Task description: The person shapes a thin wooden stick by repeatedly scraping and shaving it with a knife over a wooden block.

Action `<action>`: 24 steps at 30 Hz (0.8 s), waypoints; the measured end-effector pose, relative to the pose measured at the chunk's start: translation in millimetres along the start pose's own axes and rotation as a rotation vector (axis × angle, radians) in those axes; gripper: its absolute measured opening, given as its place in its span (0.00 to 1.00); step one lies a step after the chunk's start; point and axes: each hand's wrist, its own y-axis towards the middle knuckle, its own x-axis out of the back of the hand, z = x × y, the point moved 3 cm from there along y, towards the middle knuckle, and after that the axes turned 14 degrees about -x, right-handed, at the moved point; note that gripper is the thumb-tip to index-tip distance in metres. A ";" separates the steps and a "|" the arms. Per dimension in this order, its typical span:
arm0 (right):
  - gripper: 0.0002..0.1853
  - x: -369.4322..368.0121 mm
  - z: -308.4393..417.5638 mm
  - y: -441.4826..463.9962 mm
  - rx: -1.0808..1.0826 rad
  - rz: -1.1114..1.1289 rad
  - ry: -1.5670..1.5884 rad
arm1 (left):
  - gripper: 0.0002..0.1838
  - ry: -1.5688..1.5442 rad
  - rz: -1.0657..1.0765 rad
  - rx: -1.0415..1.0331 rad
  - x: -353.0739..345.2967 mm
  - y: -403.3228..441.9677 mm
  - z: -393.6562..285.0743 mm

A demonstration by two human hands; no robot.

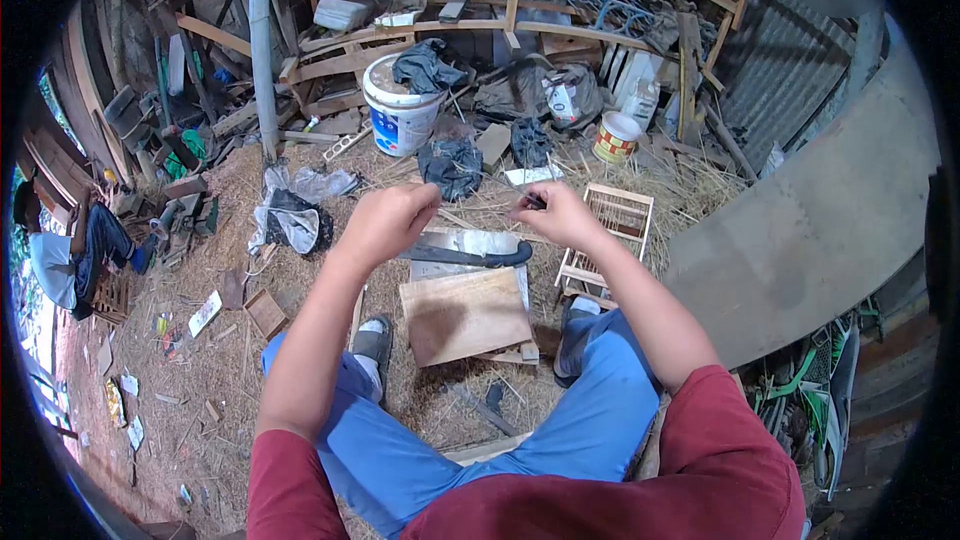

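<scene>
Both of my hands are raised in front of me, a short way apart. My left hand (393, 220) has its fingers curled into a pinch, and whatever they may hold is hidden. Between the thumb and fingers of my right hand (562, 215) sits a small dark object (536, 202), too small to name. Below the hands lies a long dark tool with a curved handle (500, 257), beside a pale flat piece (480, 241). Nearer to me, between my feet, a wooden board (467, 318) rests on a low support. A slatted wooden frame (618, 212) stands beyond my right foot.
A white bucket (400, 120) with black plastic on it and a smaller tub (616, 136) stand ahead. Plastic bags (290, 215) and wood scraps litter the straw-covered ground. A large grey sheet (800, 220) leans at right. Another person (65, 255) sits far left.
</scene>
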 end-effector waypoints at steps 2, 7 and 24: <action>0.16 2.0 -13.3 0.4 0.001 -0.016 -0.067 | 0.05 -0.089 0.039 0.052 -8.6 -6.5 -0.8; 0.23 19.0 13.6 -40.5 -0.006 -0.290 -0.102 | 0.05 -0.249 -0.005 0.181 -36.0 -21.6 -8.9; 0.17 51.3 123.2 -233.9 0.445 -0.300 -0.252 | 0.05 -1.401 -0.652 0.662 39.4 -41.1 -204.1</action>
